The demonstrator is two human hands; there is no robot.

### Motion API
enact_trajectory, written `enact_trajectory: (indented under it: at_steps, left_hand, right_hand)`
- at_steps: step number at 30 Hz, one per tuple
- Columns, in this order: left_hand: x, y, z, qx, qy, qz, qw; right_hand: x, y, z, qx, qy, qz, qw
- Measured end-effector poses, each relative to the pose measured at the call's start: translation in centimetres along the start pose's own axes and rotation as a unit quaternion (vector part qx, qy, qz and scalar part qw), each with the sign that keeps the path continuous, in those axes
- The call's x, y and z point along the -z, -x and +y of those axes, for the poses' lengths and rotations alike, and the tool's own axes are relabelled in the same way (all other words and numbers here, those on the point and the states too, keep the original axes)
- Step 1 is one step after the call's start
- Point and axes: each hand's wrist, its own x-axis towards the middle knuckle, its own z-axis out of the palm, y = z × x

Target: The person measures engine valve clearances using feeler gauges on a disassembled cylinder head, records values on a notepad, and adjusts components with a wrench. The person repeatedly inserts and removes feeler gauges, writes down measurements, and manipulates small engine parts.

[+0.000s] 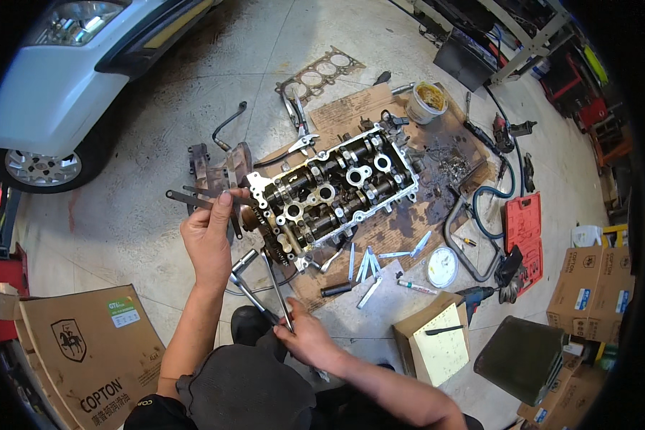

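Concrete floor (150,236), with stained cardboard (347,106) spread on it, lay under the engine head (330,179), whose long axis ran from 8 o'clock to 2 o'clock. From the left hand (209,231), the head lay between 2 and 3 o'clock. That hand was nearer, pinching dark flat bars (188,200) right by the head's 8 o'clock end. The right hand (307,335), with the head at 12 o'clock, gripped a long wrench (276,285) pointing to 11; whether its tip touched the head could not be told.
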Motion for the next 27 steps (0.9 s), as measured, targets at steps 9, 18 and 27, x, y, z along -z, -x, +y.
enact_trajectory:
  at_steps: [9,18,27]
  left_hand:
    - [-2.2,-1.9,-1.8,0.018,0.070,-0.028,0.997]
    - [-0.1,-3.2,-3.0,0.038,0.110,-0.031,0.993]
    - [1.2,-3.4,-4.4,0.072,0.124,-0.027,0.989]
  right_hand:
    - [-1.6,-1.0,-0.5,-0.016,-0.120,0.051,0.991]
    - [-2.6,-1.0,-0.7,-0.029,-0.064,0.120,0.990]
    - [-3.0,-3.3,4.8,-0.038,-0.008,0.119,0.992]
